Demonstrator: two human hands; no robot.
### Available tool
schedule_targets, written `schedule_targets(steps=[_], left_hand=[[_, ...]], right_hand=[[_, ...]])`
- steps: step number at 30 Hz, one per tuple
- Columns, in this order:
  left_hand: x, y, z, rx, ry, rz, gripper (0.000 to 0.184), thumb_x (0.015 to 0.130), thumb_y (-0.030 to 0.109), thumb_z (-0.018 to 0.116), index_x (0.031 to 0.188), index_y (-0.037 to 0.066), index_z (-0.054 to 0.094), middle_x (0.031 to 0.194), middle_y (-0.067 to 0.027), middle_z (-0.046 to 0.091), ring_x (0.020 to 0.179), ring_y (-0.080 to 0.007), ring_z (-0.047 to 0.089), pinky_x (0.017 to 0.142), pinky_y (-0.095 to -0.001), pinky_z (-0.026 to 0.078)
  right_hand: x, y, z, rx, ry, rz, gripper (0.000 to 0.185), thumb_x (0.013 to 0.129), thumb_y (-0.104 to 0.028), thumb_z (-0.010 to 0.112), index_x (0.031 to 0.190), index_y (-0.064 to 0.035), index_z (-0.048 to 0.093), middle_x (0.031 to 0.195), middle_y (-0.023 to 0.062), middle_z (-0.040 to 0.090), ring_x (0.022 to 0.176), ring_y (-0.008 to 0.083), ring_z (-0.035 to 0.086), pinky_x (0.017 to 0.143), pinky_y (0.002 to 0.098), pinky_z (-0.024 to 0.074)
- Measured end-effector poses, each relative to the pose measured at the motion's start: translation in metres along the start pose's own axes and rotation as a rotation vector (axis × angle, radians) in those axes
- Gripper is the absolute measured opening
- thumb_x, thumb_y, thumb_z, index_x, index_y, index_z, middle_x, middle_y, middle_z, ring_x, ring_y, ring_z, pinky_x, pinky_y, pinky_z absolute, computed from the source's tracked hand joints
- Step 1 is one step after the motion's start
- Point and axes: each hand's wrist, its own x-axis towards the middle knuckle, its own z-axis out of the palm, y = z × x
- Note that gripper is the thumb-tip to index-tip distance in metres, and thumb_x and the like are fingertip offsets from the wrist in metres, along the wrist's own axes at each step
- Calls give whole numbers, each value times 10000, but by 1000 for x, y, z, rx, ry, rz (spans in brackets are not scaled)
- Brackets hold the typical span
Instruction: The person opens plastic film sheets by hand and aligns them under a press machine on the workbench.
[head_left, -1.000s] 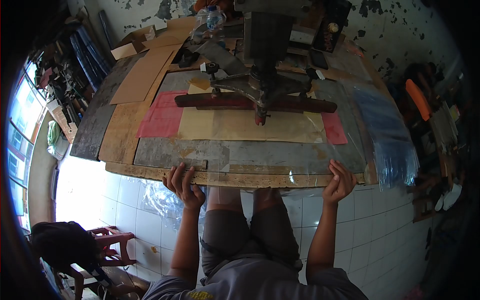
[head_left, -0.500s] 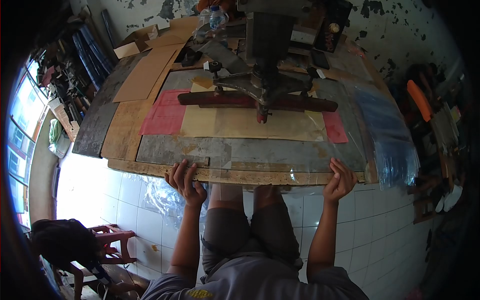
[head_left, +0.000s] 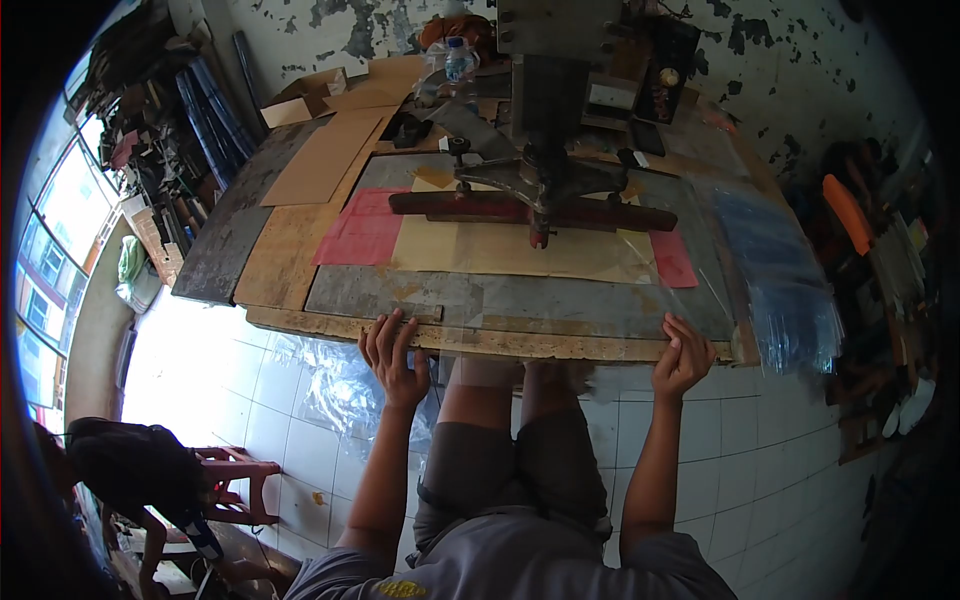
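A thin, clear plastic sheet (head_left: pixel 560 335) spans the front of the worktable and dips over its wooden edge (head_left: pixel 500 345); its outline is faint. My left hand (head_left: pixel 395 360) is at the sheet's left side, fingers over the table edge and thumb toward the sheet. At its right side my right hand (head_left: pixel 682 355) has its fingers curled and thumb pressed in. Farther in lie a cream sheet (head_left: pixel 500 258) and red pieces (head_left: pixel 360 228). A dark press head with a long bar (head_left: pixel 540 208) stands above them.
Blue-tinted plastic sheets (head_left: pixel 785 290) hang over the table's right side. Cardboard (head_left: pixel 325 160) lies at left, and a water bottle (head_left: pixel 460 62) stands behind. Crumpled clear plastic (head_left: pixel 340 385) is on the floor. A person (head_left: pixel 135 480) is at lower left near a red stool (head_left: pixel 240 485).
The view has turned slightly, so the table's left part and my left hand appear farther right. Both hands keep about the same place at the table edge.
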Motion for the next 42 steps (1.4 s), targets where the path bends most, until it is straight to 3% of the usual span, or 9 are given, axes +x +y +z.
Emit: schedule_targets(steps=[14, 17, 20, 23, 24, 28, 34, 42], left_hand=[[-9, 4, -7, -28, -47, -65, 431, 951, 238, 591, 1369, 146, 633, 1524, -108, 543, 1488, -379, 390, 1255, -577, 153], [-11, 1, -5, -32, -41, -64, 450, 940, 240, 608, 1382, 153, 624, 1528, -106, 539, 1489, -387, 385, 1255, -587, 148], [-16, -6, 0, -34, -33, -52, 468, 929, 255, 629, 1388, 163, 618, 1532, -111, 533, 1487, -396, 382, 1251, -599, 148], [-20, -8, 5, -26, -13, -46, 481, 920, 266, 634, 1389, 163, 615, 1541, -117, 520, 1489, -402, 371, 1252, -601, 138], [-21, -8, 6, -25, -6, -53, 488, 912, 268, 634, 1389, 163, 614, 1544, -121, 514, 1490, -406, 365, 1252, -604, 134], [-26, -10, 14, -28, 30, -66, 513, 882, 267, 632, 1383, 158, 615, 1550, -138, 499, 1492, -425, 347, 1252, -615, 116], [-29, -10, 24, -28, 90, -68, 524, 859, 238, 599, 1375, 146, 599, 1544, -165, 489, 1491, -446, 335, 1247, -630, 112], [-31, -13, 32, -25, 127, -27, 518, 891, 246, 557, 1391, 114, 552, 1550, -204, 450, 1475, -498, 318, 1220, -663, 156]], right_hand=[[0, -1, -6, -7, -41, 3, 239, 1034, -167, 555, 971, -84, 770, 1139, 0, 771, 1090, 200, 705, 990, 395, 402], [-2, -6, -11, -132, -86, 20, 279, 1056, -216, 515, 1042, -89, 763, 1240, 15, 735, 1208, 233, 646, 1045, 445, 362], [-24, 1, -14, -219, -88, 56, 378, 1091, -298, 431, 1252, -84, 698, 1415, 64, 638, 1368, 302, 526, 1117, 500, 307], [-46, 10, -17, -270, -26, 127, 489, 1110, -362, 350, 1432, -67, 570, 1516, 108, 544, 1454, 356, 422, 1174, 532, 258], [-52, 10, -22, -278, -79, 131, 550, 1117, -393, 328, 1505, -32, 477, 1573, 158, 464, 1493, 385, 362, 1201, 557, 230], [-65, 21, -16, -155, 6, 118, 622, 1118, -438, 306, 1541, 11, 386, 1615, 235, 362, 1512, 426, 310, 1207, 599, 227], [-78, 39, -1, -218, 63, 87, 616, 1121, -445, 291, 1484, 42, 395, 1601, 236, 341, 1510, 417, 300, 1231, 573, 243], [-83, 43, 20, -104, 170, 154, 634, 1114, -500, 262, 1450, 27, 369, 1603, 225, 297, 1528, 428, 220, 1226, 617, 197]])
